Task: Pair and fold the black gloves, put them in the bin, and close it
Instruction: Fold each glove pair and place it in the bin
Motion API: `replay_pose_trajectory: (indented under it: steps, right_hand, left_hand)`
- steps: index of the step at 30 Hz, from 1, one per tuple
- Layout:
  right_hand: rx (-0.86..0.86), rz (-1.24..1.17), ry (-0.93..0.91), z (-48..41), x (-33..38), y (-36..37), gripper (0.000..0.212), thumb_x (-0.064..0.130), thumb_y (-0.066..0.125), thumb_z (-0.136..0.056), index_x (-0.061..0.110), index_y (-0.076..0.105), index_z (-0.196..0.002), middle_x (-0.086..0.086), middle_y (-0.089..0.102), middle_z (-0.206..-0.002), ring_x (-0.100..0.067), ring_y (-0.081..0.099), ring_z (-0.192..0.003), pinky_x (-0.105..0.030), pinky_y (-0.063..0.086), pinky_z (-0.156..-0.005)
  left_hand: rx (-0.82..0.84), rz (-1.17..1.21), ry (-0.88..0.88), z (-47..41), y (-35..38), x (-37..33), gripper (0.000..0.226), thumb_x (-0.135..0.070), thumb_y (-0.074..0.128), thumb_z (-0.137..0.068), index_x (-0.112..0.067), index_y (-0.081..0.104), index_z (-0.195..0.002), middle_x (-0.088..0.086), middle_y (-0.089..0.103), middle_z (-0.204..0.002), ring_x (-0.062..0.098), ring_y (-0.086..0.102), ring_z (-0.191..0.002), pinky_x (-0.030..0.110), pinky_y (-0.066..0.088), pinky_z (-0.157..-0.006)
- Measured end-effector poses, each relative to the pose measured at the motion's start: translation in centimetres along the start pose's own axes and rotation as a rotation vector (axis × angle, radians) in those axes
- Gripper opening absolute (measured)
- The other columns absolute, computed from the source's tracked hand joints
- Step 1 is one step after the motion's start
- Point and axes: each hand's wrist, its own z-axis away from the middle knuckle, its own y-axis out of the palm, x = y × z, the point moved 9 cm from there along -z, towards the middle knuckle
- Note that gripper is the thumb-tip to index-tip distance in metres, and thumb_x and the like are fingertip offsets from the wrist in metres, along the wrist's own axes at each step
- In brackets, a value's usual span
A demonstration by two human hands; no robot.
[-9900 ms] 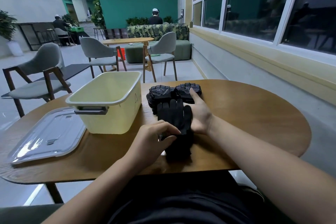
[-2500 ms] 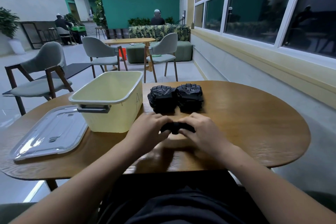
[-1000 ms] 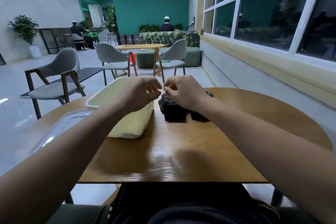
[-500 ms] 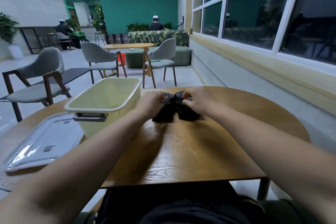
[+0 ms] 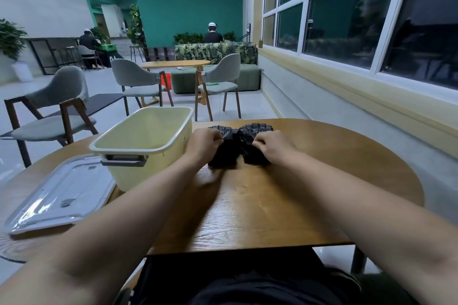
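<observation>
While facing the wooden table (image 5: 285, 193), grips the black gloves (image 5: 235, 148) at frame centre, set as two dark bundles side by side on the tabletop. Curls the left hand (image 5: 203, 145) round the left bundle and the right hand (image 5: 273, 146) round the right one. Just left of the gloves: open cream bin (image 5: 153, 168). At lower left, beside the bin: clear lid (image 5: 59, 200), lying flat.

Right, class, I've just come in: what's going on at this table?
A seated person grips black gloves on the table, left hand on one bundle, right hand on the other. The bin stands open just left of them, and its lid lies flat on the table further left.
</observation>
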Motion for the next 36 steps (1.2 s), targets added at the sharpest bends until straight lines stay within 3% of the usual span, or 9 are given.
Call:
replay_pose_trajectory:
  steps: [4, 7, 16, 23, 26, 29, 33, 36]
  right_hand:
    - [0.016, 0.013, -0.004, 0.0, 0.0, 0.3, 0.014, 0.028, 0.062, -0.103, 0.025, 0.075, -0.109, 0.002, 0.076, -0.112, -0.026, 0.066, -0.109, -0.035, 0.052, -0.082]
    - [0.005, 0.024, -0.009, 0.0, 0.0, 0.4, 0.015, 0.028, 0.066, -0.101, 0.025, 0.075, -0.112, 0.001, 0.075, -0.117, -0.025, 0.065, -0.112, -0.031, 0.044, -0.080]
    - [-0.047, 0.060, -0.021, -0.3, 0.5, 0.3, 0.013, 0.030, 0.063, -0.103, 0.025, 0.075, -0.105, 0.001, 0.074, -0.112, -0.026, 0.065, -0.107, -0.032, 0.039, -0.075]
    - [-0.020, -0.060, 0.048, -0.5, -0.1, 0.2, 0.013, 0.026, 0.061, -0.104, 0.022, 0.072, -0.101, 0.000, 0.073, -0.107, -0.024, 0.063, -0.101, -0.032, 0.038, -0.074]
    - [-0.011, -0.152, 0.093, -0.9, -0.6, -0.2, 0.012, 0.025, 0.062, -0.104, 0.019, 0.072, -0.100, -0.001, 0.073, -0.104, -0.023, 0.063, -0.098, -0.032, 0.040, -0.075]
    - [-0.055, -0.208, 0.137, -1.0, -1.1, -1.4, 0.012, 0.028, 0.063, -0.103, 0.021, 0.072, -0.098, -0.001, 0.073, -0.100, -0.025, 0.064, -0.097, -0.035, 0.045, -0.076]
    - [-0.093, -0.246, 0.132, -1.0, -0.8, -3.4, 0.014, 0.029, 0.062, -0.103, 0.020, 0.072, -0.103, -0.001, 0.073, -0.103, -0.024, 0.064, -0.099, -0.037, 0.050, -0.084]
    - [-0.124, -0.278, 0.136, -1.0, -0.4, -5.0, 0.015, 0.029, 0.062, -0.102, 0.019, 0.072, -0.101, 0.000, 0.072, -0.099, -0.022, 0.063, -0.096, -0.035, 0.048, -0.080]
  left_hand:
    - [-0.045, 0.013, 0.068, 1.9, -1.4, -1.4, 0.007, -0.023, 0.073, -0.093, -0.020, 0.079, -0.092, 0.001, 0.074, -0.092, 0.026, 0.066, -0.089, 0.038, 0.053, -0.073]
    - [-0.045, 0.058, 0.126, 4.7, -1.8, -2.5, 0.005, -0.026, 0.074, -0.091, -0.023, 0.077, -0.091, -0.004, 0.071, -0.090, 0.022, 0.065, -0.086, 0.038, 0.054, -0.073]
    - [0.155, 0.107, 0.260, 13.6, -0.4, -5.1, 0.005, -0.030, 0.075, -0.091, -0.026, 0.076, -0.093, -0.010, 0.069, -0.093, 0.012, 0.065, -0.085, 0.037, 0.055, -0.079]
    - [0.195, 0.205, 0.318, 16.0, -1.1, -7.4, 0.015, -0.040, 0.071, -0.098, -0.026, 0.073, -0.096, -0.010, 0.068, -0.088, 0.005, 0.060, -0.081, 0.025, 0.050, -0.075]
    - [0.163, 0.172, 0.312, 15.0, -1.1, -6.7, 0.010, -0.039, 0.072, -0.096, -0.031, 0.072, -0.102, -0.014, 0.065, -0.097, 0.003, 0.059, -0.086, 0.032, 0.054, -0.078]
    - [0.176, 0.069, 0.259, 14.1, -0.1, -5.6, 0.023, -0.044, 0.073, -0.095, -0.032, 0.071, -0.115, -0.009, 0.064, -0.110, 0.015, 0.058, -0.104, 0.038, 0.052, -0.089]
    - [0.226, 0.033, 0.246, 14.1, 1.0, -5.2, 0.030, -0.048, 0.071, -0.096, -0.032, 0.072, -0.121, -0.006, 0.065, -0.117, 0.018, 0.057, -0.112, 0.036, 0.048, -0.098]
    - [0.231, 0.068, 0.269, 14.6, 1.1, -5.5, 0.027, -0.047, 0.073, -0.095, -0.033, 0.074, -0.118, -0.008, 0.065, -0.117, 0.014, 0.055, -0.110, 0.030, 0.047, -0.097]
